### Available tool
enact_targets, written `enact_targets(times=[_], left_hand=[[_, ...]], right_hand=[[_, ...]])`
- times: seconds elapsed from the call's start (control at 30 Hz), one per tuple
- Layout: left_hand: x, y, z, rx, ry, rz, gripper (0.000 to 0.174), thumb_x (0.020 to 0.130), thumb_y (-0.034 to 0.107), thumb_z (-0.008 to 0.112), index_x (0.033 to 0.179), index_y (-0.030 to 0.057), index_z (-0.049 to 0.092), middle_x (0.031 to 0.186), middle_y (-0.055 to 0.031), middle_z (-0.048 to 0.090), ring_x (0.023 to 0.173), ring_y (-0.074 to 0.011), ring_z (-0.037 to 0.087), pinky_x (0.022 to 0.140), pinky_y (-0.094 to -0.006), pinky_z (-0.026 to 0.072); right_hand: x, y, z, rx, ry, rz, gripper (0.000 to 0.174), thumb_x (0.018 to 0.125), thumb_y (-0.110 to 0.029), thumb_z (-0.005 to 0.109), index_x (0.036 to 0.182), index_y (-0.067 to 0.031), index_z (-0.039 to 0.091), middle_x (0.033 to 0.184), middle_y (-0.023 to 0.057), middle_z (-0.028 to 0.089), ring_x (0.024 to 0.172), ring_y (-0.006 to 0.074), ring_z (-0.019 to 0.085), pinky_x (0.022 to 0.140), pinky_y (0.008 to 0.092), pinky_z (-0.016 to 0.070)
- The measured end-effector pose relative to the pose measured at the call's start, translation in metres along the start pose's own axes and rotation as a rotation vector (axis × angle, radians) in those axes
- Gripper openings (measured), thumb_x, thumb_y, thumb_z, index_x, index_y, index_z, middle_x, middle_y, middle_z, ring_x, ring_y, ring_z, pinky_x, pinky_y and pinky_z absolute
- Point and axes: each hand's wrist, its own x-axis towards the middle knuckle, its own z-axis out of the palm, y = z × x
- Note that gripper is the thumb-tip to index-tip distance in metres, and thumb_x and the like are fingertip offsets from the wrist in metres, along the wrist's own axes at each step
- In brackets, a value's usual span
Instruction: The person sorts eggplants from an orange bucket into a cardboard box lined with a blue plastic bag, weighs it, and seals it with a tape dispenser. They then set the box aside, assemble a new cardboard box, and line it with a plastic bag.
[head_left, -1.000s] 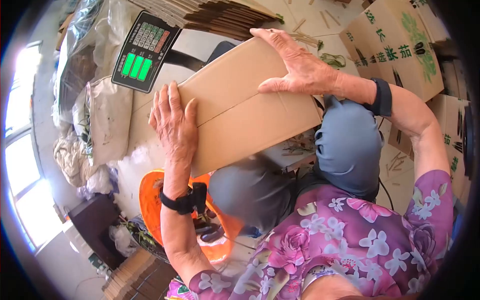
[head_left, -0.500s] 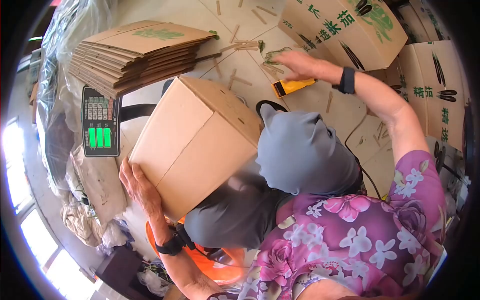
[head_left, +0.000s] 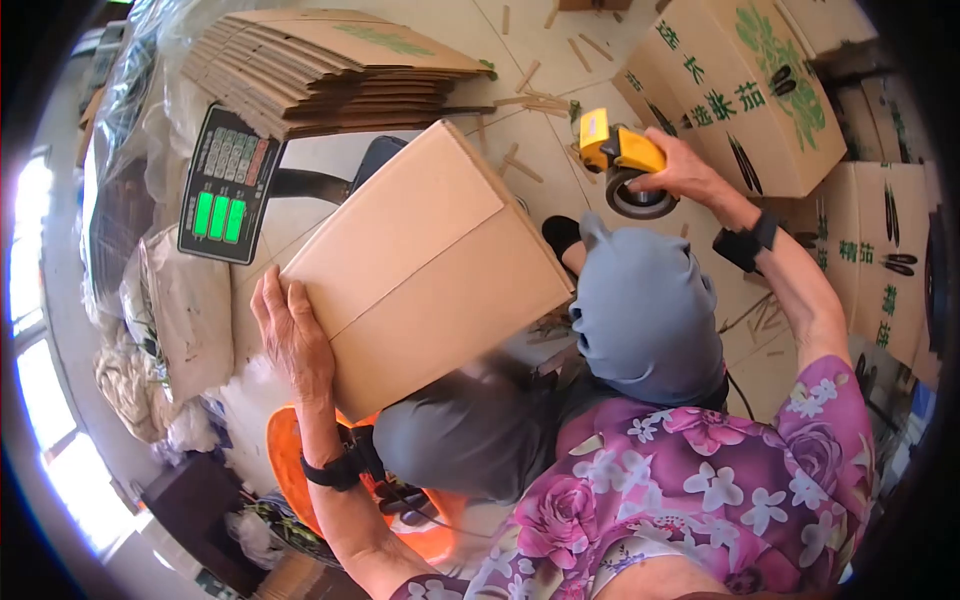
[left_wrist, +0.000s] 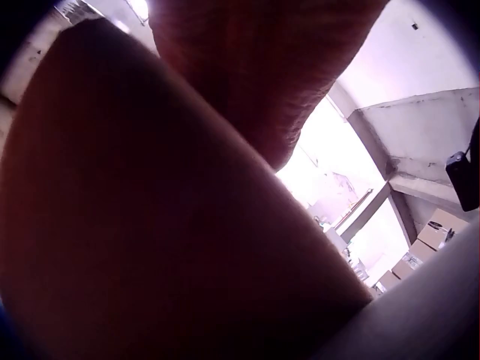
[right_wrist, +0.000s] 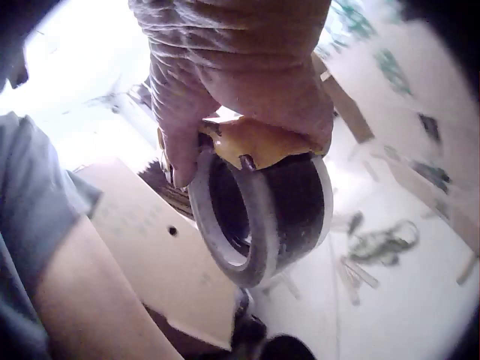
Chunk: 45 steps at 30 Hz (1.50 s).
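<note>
A plain cardboard box [head_left: 430, 270] leans tilted over the person's left thigh, a seam running across its upper face. The left hand [head_left: 296, 335] rests along the box's left edge with fingers nearly straight; in the left wrist view the dark box side [left_wrist: 150, 202] covers much of the picture below the palm [left_wrist: 255, 75]. Off to the right, above the right knee, the right hand [head_left: 682, 166] grips a yellow tape dispenser [head_left: 630, 150]. Its roll of tape [right_wrist: 300, 206] hangs below the fingers in the right wrist view. Box and dispenser are apart.
Folded cartons [head_left: 330, 75] are stacked beyond the box, beside a scale display [head_left: 228, 185] with green digits. Printed cartons [head_left: 735, 100] stand at the right. Cardboard strips [head_left: 525, 165] litter the floor. An orange basin [head_left: 290, 450] sits by the left forearm.
The right hand left the box, reached down to the yellow dispenser on the floor and lifted it. The box was turned and tilted, the left hand staying on its left edge.
</note>
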Motion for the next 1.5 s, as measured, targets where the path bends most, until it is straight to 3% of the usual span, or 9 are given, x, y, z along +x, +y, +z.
enact_targets(times=[0.07, 0.37, 0.53, 0.67, 0.8, 0.87, 0.97, 1.07, 1.5], left_hand=[[0.001, -0.003, 0.001, 0.022, 0.005, 0.024, 0.044, 0.100, 0.029, 0.044, 0.133, 0.0009, 0.050, 0.131, -0.0203, 0.050, 0.119, -0.0376, 0.051, 0.100, -0.0422, 0.0416], [0.001, -0.004, 0.024, 0.001, 0.119, 0.043, 0.045, 0.095, 0.031, 0.054, 0.129, 0.0025, 0.053, 0.131, -0.0204, 0.051, 0.116, -0.0393, 0.051, 0.099, -0.0463, 0.0420], [-0.003, 0.000, 0.036, 0.002, 0.196, 0.048, 0.044, 0.093, 0.031, 0.057, 0.126, 0.0033, 0.055, 0.129, -0.0188, 0.051, 0.115, -0.0380, 0.051, 0.096, -0.0471, 0.0427], [-0.013, -0.005, 0.029, -0.063, 0.332, 0.164, 0.041, 0.089, 0.025, 0.061, 0.124, 0.0027, 0.056, 0.125, -0.0178, 0.053, 0.115, -0.0375, 0.050, 0.097, -0.0455, 0.0412], [-0.032, 0.006, -0.017, -0.745, 0.442, 0.126, 0.033, 0.093, 0.025, 0.061, 0.115, 0.0008, 0.062, 0.105, -0.0181, 0.063, 0.099, -0.0321, 0.061, 0.087, -0.0386, 0.0477], [-0.041, 0.013, -0.037, -1.198, -0.087, -0.066, 0.034, 0.097, 0.029, 0.059, 0.113, -0.0002, 0.063, 0.090, -0.0135, 0.068, 0.083, -0.0231, 0.066, 0.078, -0.0330, 0.0502], [-0.042, 0.023, -0.033, -1.433, -0.400, -0.060, 0.038, 0.097, 0.035, 0.059, 0.112, 0.0004, 0.064, 0.086, -0.0088, 0.071, 0.081, -0.0147, 0.067, 0.075, -0.0273, 0.0506], [-0.041, 0.014, -0.009, -1.750, -0.483, -0.080, 0.042, 0.096, 0.040, 0.060, 0.112, 0.0012, 0.065, 0.091, -0.0059, 0.071, 0.085, -0.0118, 0.067, 0.075, -0.0255, 0.0509], [-0.042, 0.017, -0.011, -1.805, -0.549, -0.083, 0.033, 0.092, 0.029, 0.068, 0.108, 0.0003, 0.067, 0.094, -0.0042, 0.069, 0.085, -0.0097, 0.065, 0.075, -0.0241, 0.0525]], right_hand=[[-0.008, -0.061, -0.023, 0.116, 0.047, -0.157, 0.054, 0.067, -0.025, 0.085, 0.106, -0.0048, 0.055, 0.091, 0.0053, 0.060, 0.084, 0.0144, 0.057, 0.075, 0.0289, 0.0470], [-0.030, -0.260, -0.028, 0.239, -0.107, -0.707, 0.067, 0.065, -0.020, 0.090, 0.119, -0.0064, 0.052, 0.099, 0.0005, 0.060, 0.097, 0.0089, 0.056, 0.087, 0.0241, 0.0451], [-0.032, -0.300, 0.028, 0.011, -0.263, -0.898, 0.068, 0.065, -0.017, 0.090, 0.120, -0.0047, 0.052, 0.101, 0.0067, 0.066, 0.095, 0.0123, 0.061, 0.086, 0.0292, 0.0494], [-0.028, -0.312, 0.049, -0.243, -0.297, -0.953, 0.067, 0.069, -0.025, 0.087, 0.121, -0.0033, 0.052, 0.105, 0.0155, 0.067, 0.098, 0.0277, 0.067, 0.087, 0.0348, 0.0513], [-0.032, -0.306, 0.049, -0.288, -0.280, -0.984, 0.065, 0.069, -0.024, 0.086, 0.120, -0.0038, 0.052, 0.106, 0.0154, 0.066, 0.098, 0.0276, 0.067, 0.087, 0.0356, 0.0514], [-0.033, -0.302, 0.053, -0.270, -0.232, -1.028, 0.066, 0.068, -0.023, 0.086, 0.121, -0.0039, 0.051, 0.108, 0.0153, 0.066, 0.097, 0.0275, 0.067, 0.086, 0.0355, 0.0517], [-0.035, -0.302, 0.051, -0.346, -0.227, -1.022, 0.070, 0.067, -0.022, 0.087, 0.124, -0.0041, 0.050, 0.108, 0.0149, 0.066, 0.097, 0.0264, 0.067, 0.086, 0.0350, 0.0519], [-0.038, -0.302, 0.050, -0.369, -0.201, -1.013, 0.072, 0.066, -0.022, 0.088, 0.124, -0.0040, 0.050, 0.107, 0.0143, 0.066, 0.096, 0.0255, 0.068, 0.085, 0.0347, 0.0519], [-0.038, -0.297, 0.052, -0.380, -0.174, -0.959, 0.076, 0.064, -0.023, 0.089, 0.126, -0.0038, 0.049, 0.109, 0.0140, 0.067, 0.097, 0.0239, 0.068, 0.087, 0.0348, 0.0522]])
